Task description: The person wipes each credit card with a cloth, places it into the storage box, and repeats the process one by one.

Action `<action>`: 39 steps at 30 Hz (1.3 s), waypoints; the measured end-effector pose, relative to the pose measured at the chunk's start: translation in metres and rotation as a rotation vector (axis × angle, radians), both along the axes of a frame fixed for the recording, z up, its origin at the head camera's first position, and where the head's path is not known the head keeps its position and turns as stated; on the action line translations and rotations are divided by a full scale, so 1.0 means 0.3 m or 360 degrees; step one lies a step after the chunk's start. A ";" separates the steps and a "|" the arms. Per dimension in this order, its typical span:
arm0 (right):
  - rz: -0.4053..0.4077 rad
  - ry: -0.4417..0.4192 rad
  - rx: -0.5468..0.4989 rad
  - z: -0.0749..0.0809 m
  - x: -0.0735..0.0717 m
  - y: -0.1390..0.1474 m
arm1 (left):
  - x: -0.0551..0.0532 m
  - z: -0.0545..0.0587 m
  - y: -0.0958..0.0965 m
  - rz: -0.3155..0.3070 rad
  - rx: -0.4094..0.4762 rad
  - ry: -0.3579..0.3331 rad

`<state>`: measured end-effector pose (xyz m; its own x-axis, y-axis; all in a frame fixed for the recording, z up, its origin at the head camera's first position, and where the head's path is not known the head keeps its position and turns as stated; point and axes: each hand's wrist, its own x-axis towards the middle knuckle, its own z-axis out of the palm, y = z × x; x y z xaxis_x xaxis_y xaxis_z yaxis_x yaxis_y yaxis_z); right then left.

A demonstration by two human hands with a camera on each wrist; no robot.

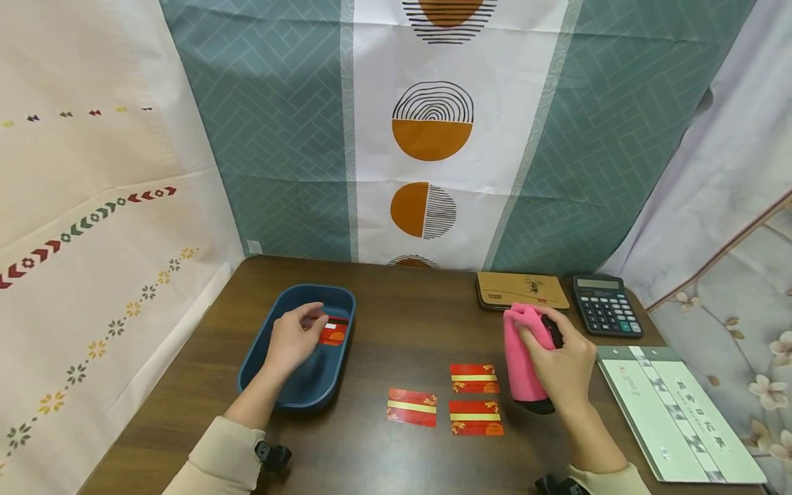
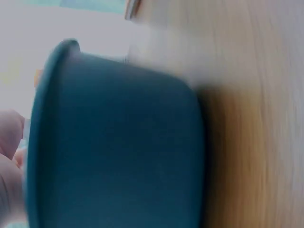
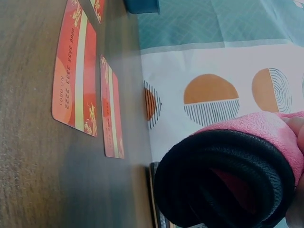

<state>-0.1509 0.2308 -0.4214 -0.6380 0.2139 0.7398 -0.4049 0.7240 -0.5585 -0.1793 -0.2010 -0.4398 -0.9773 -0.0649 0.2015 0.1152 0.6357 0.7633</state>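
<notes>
In the head view my left hand [image 1: 292,337] hangs over a dark blue plastic tub [image 1: 245,377], thumb and forefinger bent with a gap between them. A red card [image 1: 334,335] with a dark stripe shows in the tub beside those fingertips, partly hidden by them. My right hand [image 1: 566,361] grips a pink fabric roll [image 1: 522,354] with black edging, held upright at the right. Its dark, coiled open end [image 3: 223,175] faces the right wrist camera. Left of the roll lie two red cards, an upper card [image 1: 474,378] and a lower card [image 1: 476,418]; another red card [image 1: 411,407] lies further left.
At the back right are a brown flat case [image 1: 522,287] and a black calculator [image 1: 606,313]. A pale green book [image 1: 677,412] lies along the right edge. The brown wooden table [image 1: 408,330] meets a patterned curtain [image 1: 284,137] at the back.
</notes>
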 end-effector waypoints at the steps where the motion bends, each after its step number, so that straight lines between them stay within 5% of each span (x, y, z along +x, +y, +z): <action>1: 0.0002 -0.0003 -0.0002 0.001 0.002 0.001 | 0.010 0.010 0.023 -0.0025 0.0021 0.0033; 10: -0.0029 0.0009 -0.0048 0.018 0.020 0.006 | 0.125 0.098 0.250 -0.0330 0.0302 0.0139; 19: -0.0102 -0.0129 -0.0121 0.013 0.043 0.015 | 0.178 0.003 0.467 -0.0684 0.0342 -0.0006; 24: -0.0082 -0.0092 -0.0144 0.022 0.039 0.018 | 0.161 -0.019 0.547 -0.0768 0.0305 -0.0077; 39: -0.0050 -0.0076 -0.0170 0.023 0.032 0.017 | 0.032 -0.160 0.657 -0.0631 0.0031 -0.0256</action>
